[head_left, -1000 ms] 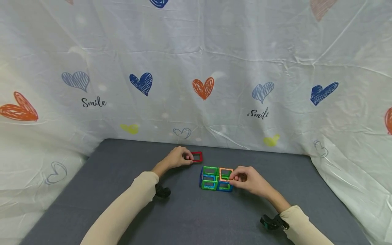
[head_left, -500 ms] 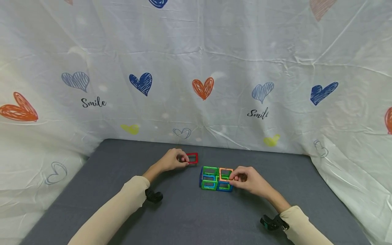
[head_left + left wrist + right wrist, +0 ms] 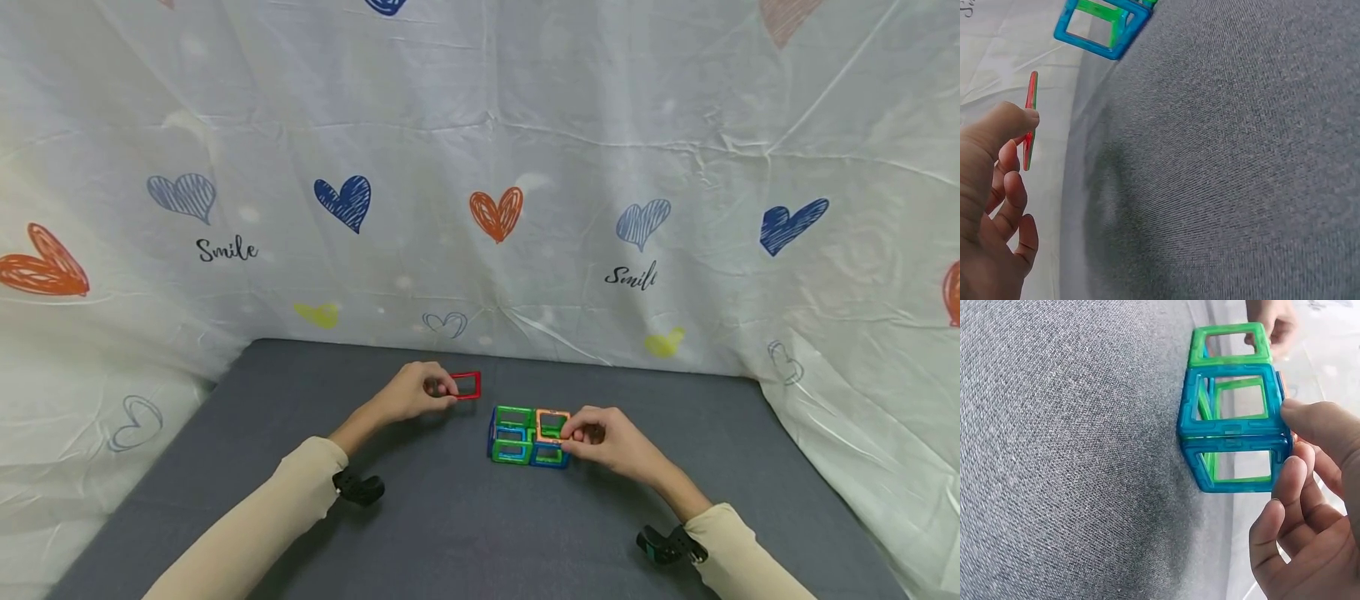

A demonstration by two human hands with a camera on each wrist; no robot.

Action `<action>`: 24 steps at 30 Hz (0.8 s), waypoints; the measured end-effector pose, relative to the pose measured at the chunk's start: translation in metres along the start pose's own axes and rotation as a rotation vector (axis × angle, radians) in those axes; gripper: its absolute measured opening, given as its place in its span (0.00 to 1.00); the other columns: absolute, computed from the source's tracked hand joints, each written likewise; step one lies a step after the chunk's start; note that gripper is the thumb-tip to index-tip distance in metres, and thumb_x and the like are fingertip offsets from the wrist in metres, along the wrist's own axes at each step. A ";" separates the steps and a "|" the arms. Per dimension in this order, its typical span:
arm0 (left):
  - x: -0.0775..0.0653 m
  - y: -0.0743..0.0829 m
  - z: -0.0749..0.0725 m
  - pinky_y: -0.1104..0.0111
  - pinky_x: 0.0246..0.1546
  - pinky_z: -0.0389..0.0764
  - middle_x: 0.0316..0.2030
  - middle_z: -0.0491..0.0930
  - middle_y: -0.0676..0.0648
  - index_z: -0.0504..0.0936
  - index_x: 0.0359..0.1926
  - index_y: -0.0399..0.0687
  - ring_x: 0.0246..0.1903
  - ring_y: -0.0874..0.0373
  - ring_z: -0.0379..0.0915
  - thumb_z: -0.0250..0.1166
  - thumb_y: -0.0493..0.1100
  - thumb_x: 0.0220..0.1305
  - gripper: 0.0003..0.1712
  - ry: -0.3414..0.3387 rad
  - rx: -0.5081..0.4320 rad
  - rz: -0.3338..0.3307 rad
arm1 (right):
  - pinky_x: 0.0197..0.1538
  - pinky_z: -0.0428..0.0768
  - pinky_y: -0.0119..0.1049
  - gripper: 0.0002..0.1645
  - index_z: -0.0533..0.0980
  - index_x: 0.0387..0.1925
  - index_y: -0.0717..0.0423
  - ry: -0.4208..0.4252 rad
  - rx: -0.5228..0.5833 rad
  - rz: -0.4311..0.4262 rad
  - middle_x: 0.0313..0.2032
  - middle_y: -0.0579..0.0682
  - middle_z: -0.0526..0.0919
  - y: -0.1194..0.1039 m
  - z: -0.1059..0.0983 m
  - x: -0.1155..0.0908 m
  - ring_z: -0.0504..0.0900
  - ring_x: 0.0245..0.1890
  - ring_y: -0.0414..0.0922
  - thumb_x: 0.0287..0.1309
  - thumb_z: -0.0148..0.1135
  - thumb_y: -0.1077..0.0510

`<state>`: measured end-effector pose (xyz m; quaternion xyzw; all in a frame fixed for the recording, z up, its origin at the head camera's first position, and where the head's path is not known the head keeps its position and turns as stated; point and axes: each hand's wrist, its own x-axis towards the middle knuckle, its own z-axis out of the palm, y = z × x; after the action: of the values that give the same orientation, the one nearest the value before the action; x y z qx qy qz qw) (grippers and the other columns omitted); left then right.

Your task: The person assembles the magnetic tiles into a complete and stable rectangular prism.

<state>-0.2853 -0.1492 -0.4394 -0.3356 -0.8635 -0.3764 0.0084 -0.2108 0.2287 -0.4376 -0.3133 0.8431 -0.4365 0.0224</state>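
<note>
My left hand (image 3: 411, 393) pinches a red square magnetic tile (image 3: 477, 385) by its left side, above the far part of the table. Seen nearly edge-on in the left wrist view, that tile (image 3: 1031, 94) sits between thumb and fingers and shows a green edge. To its right stands a box-shaped build of green and blue magnetic tiles (image 3: 1235, 430). My right hand (image 3: 618, 446) pinches the orange magnetic tile (image 3: 553, 412) at the right end of the build's top. In the right wrist view the thumb lies on the build's upper edge, with little of the orange showing.
A dark grey cloth covers the table (image 3: 465, 533). Behind it hangs a white curtain (image 3: 405, 275) printed with hearts, which meets the table's far edge. Black straps with devices, such as the left wrist device (image 3: 360, 487), sit on both wrists.
My left hand has drawn the red tile to the left, away from the build. The right hand and the build stay in place.
</note>
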 end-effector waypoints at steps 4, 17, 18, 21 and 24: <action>-0.005 0.003 -0.005 0.66 0.32 0.75 0.30 0.76 0.56 0.88 0.37 0.50 0.28 0.59 0.70 0.73 0.38 0.63 0.03 0.007 -0.006 0.009 | 0.29 0.73 0.32 0.04 0.84 0.37 0.50 -0.001 0.003 -0.004 0.30 0.44 0.77 0.000 0.000 0.000 0.74 0.28 0.41 0.61 0.73 0.60; -0.015 0.023 -0.001 0.67 0.31 0.72 0.30 0.74 0.54 0.87 0.36 0.51 0.27 0.61 0.67 0.74 0.37 0.63 0.04 -0.044 -0.026 0.039 | 0.29 0.73 0.32 0.04 0.84 0.37 0.51 0.002 0.009 -0.014 0.31 0.44 0.77 0.002 0.000 -0.001 0.73 0.27 0.41 0.62 0.72 0.60; -0.015 0.026 0.000 0.68 0.30 0.72 0.30 0.74 0.54 0.87 0.36 0.51 0.27 0.62 0.67 0.74 0.37 0.63 0.04 -0.048 -0.026 0.042 | 0.29 0.73 0.32 0.04 0.83 0.37 0.51 0.003 0.008 -0.015 0.31 0.44 0.77 0.002 0.001 -0.001 0.73 0.27 0.41 0.62 0.72 0.60; -0.014 0.037 0.003 0.68 0.31 0.72 0.30 0.73 0.55 0.87 0.35 0.52 0.27 0.62 0.67 0.74 0.37 0.62 0.05 -0.054 -0.029 0.051 | 0.29 0.73 0.32 0.04 0.84 0.38 0.50 0.002 0.006 -0.015 0.31 0.44 0.78 0.002 0.001 -0.001 0.73 0.27 0.41 0.62 0.72 0.60; -0.012 0.047 0.007 0.68 0.31 0.73 0.29 0.73 0.56 0.87 0.35 0.52 0.28 0.62 0.68 0.74 0.36 0.62 0.05 -0.060 -0.028 0.064 | 0.29 0.74 0.32 0.04 0.84 0.38 0.50 0.002 0.007 -0.010 0.31 0.44 0.78 0.002 0.001 -0.001 0.74 0.28 0.41 0.62 0.72 0.59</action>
<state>-0.2473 -0.1282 -0.4177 -0.3744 -0.8467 -0.3778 -0.0101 -0.2105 0.2300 -0.4401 -0.3169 0.8401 -0.4397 0.0204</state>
